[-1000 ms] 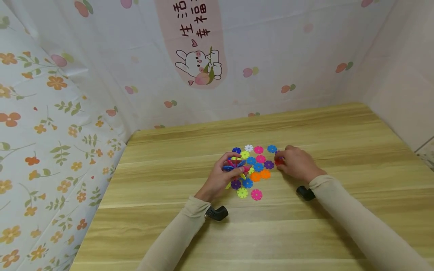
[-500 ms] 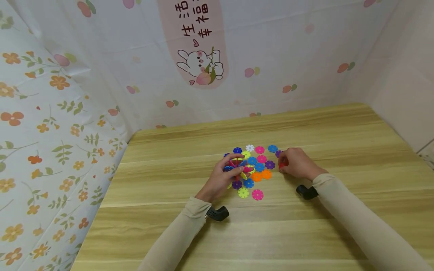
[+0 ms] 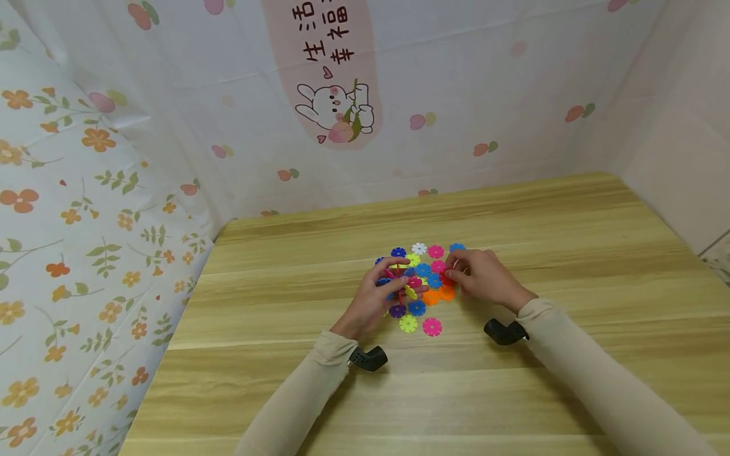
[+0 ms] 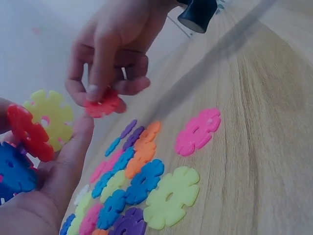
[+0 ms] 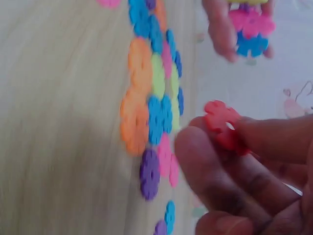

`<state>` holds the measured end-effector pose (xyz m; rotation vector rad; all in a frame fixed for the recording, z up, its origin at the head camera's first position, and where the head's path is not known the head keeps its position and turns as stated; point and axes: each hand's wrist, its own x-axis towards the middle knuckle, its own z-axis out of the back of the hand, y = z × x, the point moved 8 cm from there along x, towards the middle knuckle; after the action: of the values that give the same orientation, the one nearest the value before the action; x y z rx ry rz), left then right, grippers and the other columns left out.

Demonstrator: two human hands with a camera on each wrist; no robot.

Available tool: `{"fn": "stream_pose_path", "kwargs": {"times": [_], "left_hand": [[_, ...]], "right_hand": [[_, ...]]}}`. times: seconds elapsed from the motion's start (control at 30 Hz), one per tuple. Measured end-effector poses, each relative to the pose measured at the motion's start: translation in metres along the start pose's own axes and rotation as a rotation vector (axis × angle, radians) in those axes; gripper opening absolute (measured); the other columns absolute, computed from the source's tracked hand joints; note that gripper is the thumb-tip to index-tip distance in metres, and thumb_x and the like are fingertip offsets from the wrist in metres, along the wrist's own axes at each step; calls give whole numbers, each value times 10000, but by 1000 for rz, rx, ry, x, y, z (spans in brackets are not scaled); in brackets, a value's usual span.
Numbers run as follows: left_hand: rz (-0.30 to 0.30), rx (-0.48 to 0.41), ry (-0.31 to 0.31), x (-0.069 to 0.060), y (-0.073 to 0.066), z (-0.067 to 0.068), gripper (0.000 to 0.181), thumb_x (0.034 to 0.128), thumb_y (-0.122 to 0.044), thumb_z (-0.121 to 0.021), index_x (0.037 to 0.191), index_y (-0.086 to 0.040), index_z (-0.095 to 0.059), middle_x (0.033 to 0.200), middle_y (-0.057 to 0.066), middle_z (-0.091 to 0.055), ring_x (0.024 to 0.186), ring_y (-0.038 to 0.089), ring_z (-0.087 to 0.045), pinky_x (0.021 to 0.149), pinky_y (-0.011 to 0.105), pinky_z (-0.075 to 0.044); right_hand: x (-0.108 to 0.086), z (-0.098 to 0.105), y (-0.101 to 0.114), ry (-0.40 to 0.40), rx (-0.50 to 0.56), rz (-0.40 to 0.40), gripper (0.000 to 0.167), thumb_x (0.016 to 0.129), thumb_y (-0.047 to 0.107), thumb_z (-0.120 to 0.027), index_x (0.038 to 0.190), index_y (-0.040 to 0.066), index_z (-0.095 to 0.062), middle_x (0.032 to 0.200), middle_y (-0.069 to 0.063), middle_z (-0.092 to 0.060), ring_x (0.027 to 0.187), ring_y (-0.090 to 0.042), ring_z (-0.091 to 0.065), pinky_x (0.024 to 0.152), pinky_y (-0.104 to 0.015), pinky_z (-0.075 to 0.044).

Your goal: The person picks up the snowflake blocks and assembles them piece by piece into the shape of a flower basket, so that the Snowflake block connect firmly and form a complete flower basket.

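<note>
My left hand [image 3: 367,305] holds a cluster of interlocking snowflake discs in red, blue, yellow and pink, its fingers and thumb bent around it. Part of that cluster shows in the left wrist view, with a yellow disc [image 4: 55,117] behind a red one. Between the thumb and fingers of my right hand [image 3: 492,278] a single red snowflake disc [image 5: 224,122] is pinched, seen clearly in the right wrist view. That red disc is raised above the table and apart from the cluster. Loose discs lie below both hands, some hidden by them.
On the wooden table [image 3: 456,392] flat discs are spread, among them a pink disc [image 3: 432,327] in front, an orange disc [image 3: 431,297] and a white disc [image 3: 419,249] at the back. A patterned cloth [image 3: 456,82] hangs behind the table.
My right hand has come from the right edge of the spread discs leftward, toward the cluster, carrying the red disc. My left hand has stayed nearly in place, with the cluster slightly turned.
</note>
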<state>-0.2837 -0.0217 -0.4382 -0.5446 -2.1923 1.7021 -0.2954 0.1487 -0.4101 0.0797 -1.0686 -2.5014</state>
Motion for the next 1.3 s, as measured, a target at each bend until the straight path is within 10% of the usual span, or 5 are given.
{"fn": "stream_pose_path", "kwargs": {"times": [0.37,1.3], "left_hand": [[12,17,-10,3,3,-1,402,967,-137,-510,1341,-30,-409,1136,155,-434,902,215,-528,832,409,-498],[-63,213,-152,4,-2,-4,350,948,-99,-537,1295,-90,-487,1152,141,-457,896,217,-546,771,370,-516]], "right_hand": [[-1,-5,19,-78,227,-16,47,918,87,-587,957,63,-593,704,-114,-659,489,-262,-586,448,-295,-442],[-3,-11,35,-334,335,-5,40,877,-3,-606,900,-29,-585,645,-99,-647,423,-221,-559,389,-286,-446]]}}
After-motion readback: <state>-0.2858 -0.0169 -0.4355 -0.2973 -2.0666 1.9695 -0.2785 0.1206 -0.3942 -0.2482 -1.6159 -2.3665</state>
